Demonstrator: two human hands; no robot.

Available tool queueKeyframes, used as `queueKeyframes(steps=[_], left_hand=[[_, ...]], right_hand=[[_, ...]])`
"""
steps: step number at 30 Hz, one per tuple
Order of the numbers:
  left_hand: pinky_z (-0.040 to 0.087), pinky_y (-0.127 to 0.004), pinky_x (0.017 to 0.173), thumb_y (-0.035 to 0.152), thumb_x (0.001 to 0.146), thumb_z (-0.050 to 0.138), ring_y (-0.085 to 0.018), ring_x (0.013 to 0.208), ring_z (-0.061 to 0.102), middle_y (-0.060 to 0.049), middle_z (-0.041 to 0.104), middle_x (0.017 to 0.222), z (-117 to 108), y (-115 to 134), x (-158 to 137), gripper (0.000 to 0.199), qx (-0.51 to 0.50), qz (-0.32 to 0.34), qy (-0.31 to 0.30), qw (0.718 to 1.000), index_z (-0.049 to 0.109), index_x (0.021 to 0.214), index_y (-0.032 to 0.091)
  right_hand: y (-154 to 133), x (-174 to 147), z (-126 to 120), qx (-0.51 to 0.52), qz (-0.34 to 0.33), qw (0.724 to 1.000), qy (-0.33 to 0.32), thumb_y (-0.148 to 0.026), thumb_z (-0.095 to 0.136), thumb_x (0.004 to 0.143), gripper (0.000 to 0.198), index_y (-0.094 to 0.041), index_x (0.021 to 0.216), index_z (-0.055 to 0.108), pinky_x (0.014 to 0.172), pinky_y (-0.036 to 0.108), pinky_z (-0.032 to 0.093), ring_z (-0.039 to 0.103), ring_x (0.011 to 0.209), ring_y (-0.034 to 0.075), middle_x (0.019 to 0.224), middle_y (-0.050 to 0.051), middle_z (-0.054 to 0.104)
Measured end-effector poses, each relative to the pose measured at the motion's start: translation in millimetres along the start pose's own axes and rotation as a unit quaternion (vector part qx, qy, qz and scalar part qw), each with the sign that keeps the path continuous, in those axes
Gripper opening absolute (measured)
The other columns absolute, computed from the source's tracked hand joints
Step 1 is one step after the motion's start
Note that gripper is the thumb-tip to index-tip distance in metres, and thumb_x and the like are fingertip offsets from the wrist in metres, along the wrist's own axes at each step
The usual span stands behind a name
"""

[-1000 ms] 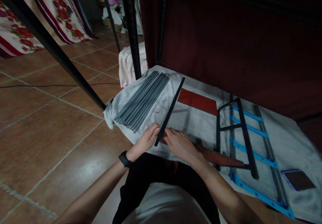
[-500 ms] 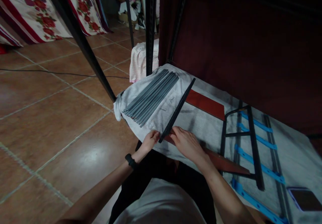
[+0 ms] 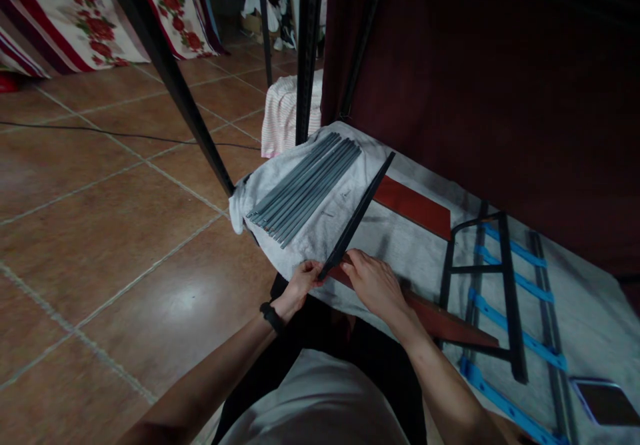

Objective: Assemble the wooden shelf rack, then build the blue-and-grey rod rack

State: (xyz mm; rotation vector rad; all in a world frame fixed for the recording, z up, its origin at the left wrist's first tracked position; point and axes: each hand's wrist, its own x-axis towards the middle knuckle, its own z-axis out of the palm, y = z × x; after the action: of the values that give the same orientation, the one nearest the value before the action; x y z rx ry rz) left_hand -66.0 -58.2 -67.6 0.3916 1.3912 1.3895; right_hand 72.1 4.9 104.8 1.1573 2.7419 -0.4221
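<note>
Far to my left, a flowered curtain is hanging above the tiled floor, and a black post is slanting down to the corner of the grey cloth I'm working over. A bundle of grey rods is lying side by side on that cloth, well beyond my fingers. Below the rods, my left hand is reaching in, a dark band circling its wrist; I'm keeping these fingers narrow and bunched, touching the near end of the black bar, though I can't tell whether they are gripping it. A few small screws are lying between rods and bar. The bar is slanting away from me, its near end sitting between my two hands. My right hand is holding the bar close to that end, fingers bent against its right side. Beyond, a red panel is lying flat. A reddish board is running from beneath my right hand to a black frame. Blue crosspieces are spanning dark rails behind it, and a phone is lying at far right.
</note>
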Motion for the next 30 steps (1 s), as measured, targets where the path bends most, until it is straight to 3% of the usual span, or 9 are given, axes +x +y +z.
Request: queueKeyframes(steps=[12, 21, 26, 30], left_hand=[[0.034, -0.023, 0.055, 0.040, 0.074, 0.069, -0.010, 0.057, 0.044, 0.002, 0.054, 0.061, 3.4, 1.8, -0.4, 0.026, 0.064, 0.090, 0.028, 0.994, 0.060, 0.072, 0.016], [0.034, -0.023, 0.053, 0.056, 0.070, 0.071, -0.010, 0.055, 0.043, 0.001, 0.053, 0.061, -6.0, -3.2, 2.7, 0.042, 0.083, 0.068, 0.008, 0.994, 0.061, 0.072, 0.015], [0.029, -0.022, 0.050, 0.059, 0.068, 0.071, -0.008, 0.051, 0.037, 0.004, 0.048, 0.058, -7.4, -6.8, 8.3, 0.044, 0.097, 0.080, 0.006, 0.992, 0.057, 0.071, 0.017], [0.032, -0.021, 0.051, 0.058, 0.064, 0.073, -0.008, 0.054, 0.040, 0.004, 0.050, 0.063, -10.6, -8.2, 9.4, 0.046, 0.092, 0.076, 0.011, 0.993, 0.057, 0.075, 0.017]], right_hand=[[2.4, -0.3, 0.5, 0.012, -0.009, 1.000, 0.011, -0.030, 0.037, 0.102, 0.022, -0.022, 0.107, 0.057, 0.081, 0.030, 0.043, 0.066, 0.101, 0.020, 0.110, 0.006, 0.071], [-0.8, -2.6, -0.9, 0.008, -0.018, 0.999, 0.035, -0.029, 0.036, 0.102, 0.024, -0.021, 0.108, 0.058, 0.082, 0.032, 0.044, 0.067, 0.098, 0.021, 0.106, 0.007, 0.071], [-0.7, -8.5, 5.0, -0.007, -0.043, 0.994, 0.099, -0.024, 0.042, 0.100, 0.021, -0.017, 0.112, 0.058, 0.091, 0.036, 0.044, 0.066, 0.098, 0.023, 0.105, 0.008, 0.071], [3.6, -17.6, 12.2, -0.011, -0.039, 0.989, 0.142, -0.023, 0.047, 0.099, 0.025, -0.017, 0.120, 0.057, 0.095, 0.038, 0.044, 0.064, 0.100, 0.023, 0.110, 0.009, 0.069]])
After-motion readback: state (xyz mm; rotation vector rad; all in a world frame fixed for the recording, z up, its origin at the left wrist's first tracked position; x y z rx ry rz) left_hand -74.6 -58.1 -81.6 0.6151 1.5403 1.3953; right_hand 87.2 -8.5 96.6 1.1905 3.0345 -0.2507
